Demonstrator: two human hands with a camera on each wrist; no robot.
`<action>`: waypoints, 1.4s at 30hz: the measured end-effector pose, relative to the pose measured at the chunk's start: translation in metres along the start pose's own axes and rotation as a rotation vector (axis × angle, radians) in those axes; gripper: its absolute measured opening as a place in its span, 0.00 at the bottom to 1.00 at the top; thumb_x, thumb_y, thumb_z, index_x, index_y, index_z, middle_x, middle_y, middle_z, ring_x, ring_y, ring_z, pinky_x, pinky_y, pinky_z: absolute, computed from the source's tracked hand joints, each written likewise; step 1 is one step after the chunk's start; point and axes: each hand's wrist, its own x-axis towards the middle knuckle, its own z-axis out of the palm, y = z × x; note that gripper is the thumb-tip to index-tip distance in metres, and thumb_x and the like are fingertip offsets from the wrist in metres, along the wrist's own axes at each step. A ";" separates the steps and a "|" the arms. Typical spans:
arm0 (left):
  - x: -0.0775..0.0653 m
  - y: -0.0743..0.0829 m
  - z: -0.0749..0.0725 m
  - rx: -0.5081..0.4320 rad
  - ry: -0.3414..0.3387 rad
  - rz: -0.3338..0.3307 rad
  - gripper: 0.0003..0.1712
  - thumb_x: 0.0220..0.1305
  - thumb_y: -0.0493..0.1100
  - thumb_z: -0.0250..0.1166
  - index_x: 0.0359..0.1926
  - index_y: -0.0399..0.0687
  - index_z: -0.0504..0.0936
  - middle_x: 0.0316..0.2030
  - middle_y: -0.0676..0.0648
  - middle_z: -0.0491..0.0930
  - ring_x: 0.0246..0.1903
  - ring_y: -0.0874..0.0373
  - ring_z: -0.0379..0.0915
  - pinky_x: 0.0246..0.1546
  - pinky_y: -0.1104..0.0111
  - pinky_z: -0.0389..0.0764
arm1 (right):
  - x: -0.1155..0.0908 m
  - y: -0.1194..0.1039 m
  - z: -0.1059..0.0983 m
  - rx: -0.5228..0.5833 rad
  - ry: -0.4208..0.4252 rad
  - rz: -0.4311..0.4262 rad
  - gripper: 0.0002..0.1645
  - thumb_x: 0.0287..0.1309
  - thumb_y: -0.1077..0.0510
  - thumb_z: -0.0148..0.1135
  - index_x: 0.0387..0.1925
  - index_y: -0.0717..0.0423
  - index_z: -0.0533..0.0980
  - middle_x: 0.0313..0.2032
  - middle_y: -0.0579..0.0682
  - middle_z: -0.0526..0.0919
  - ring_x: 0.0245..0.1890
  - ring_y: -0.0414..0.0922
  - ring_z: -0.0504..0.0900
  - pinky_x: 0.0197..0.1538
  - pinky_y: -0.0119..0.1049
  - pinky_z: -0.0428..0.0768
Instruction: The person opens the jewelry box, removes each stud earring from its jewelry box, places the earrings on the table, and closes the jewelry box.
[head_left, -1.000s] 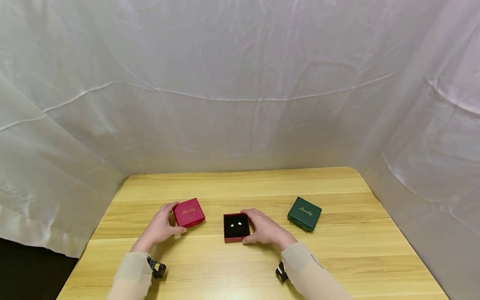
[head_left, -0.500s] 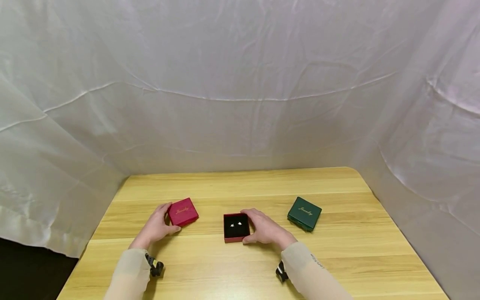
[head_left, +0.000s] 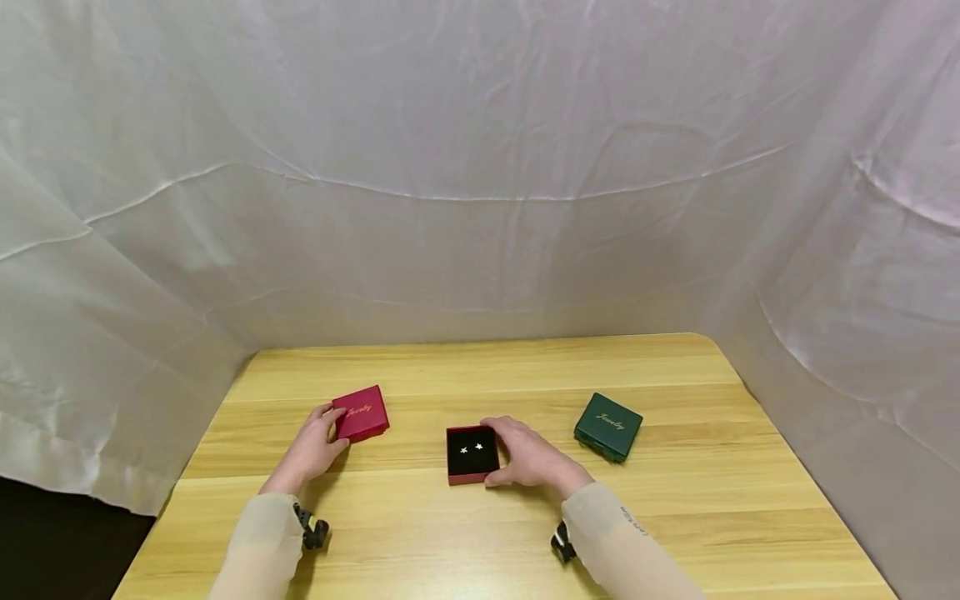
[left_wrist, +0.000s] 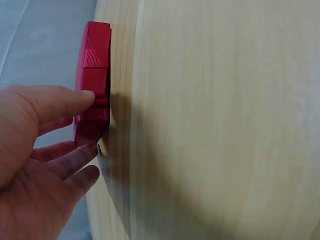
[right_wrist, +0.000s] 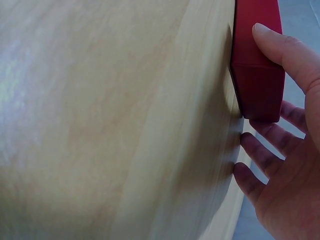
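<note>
In the head view my left hand [head_left: 311,446] holds a pinkish-red jewelry box lid [head_left: 367,423] lettered in gold, at the left of the table. The left wrist view shows the thumb on the ribbon bow along the side of the lid [left_wrist: 96,50], with the other fingers behind and below. My right hand [head_left: 528,454] grips the right side of an open red jewelry box [head_left: 467,479], mid-table. Two star-shaped earrings [head_left: 471,448] sit on its black lining. From the right wrist, the thumb lies on the front wall of the box [right_wrist: 257,82] and the fingers reach behind it.
A dark green jewelry box [head_left: 611,425] with gold lettering sits to the right of my right hand. Everything stands on a light wooden table [head_left: 480,550]. Pale cloth [head_left: 480,250] hangs behind the table and along both sides.
The lid has shifted left and then slightly toward the back with my left hand, whose fingers now overlap its top. My right hand and the open box have stayed in place.
</note>
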 end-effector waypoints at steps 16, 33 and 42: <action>-0.002 0.000 -0.003 -0.024 0.001 -0.043 0.34 0.61 0.35 0.64 0.65 0.23 0.64 0.61 0.23 0.63 0.61 0.27 0.60 0.61 0.39 0.62 | -0.001 -0.002 0.000 0.017 -0.007 0.017 0.54 0.44 0.47 0.80 0.70 0.54 0.63 0.62 0.49 0.71 0.63 0.49 0.69 0.66 0.49 0.66; -0.013 0.049 0.002 -0.007 0.107 0.107 0.35 0.55 0.36 0.71 0.63 0.30 0.70 0.58 0.30 0.69 0.54 0.35 0.70 0.55 0.43 0.72 | -0.003 0.003 -0.001 0.162 -0.008 0.056 0.61 0.44 0.47 0.80 0.74 0.52 0.56 0.71 0.54 0.61 0.70 0.53 0.60 0.69 0.52 0.60; -0.017 0.085 0.014 -0.058 0.038 0.143 0.35 0.58 0.40 0.71 0.64 0.34 0.71 0.62 0.33 0.69 0.62 0.35 0.64 0.61 0.43 0.66 | -0.004 0.007 -0.001 0.167 -0.001 0.031 0.55 0.46 0.46 0.78 0.72 0.53 0.61 0.68 0.54 0.66 0.68 0.54 0.63 0.68 0.53 0.61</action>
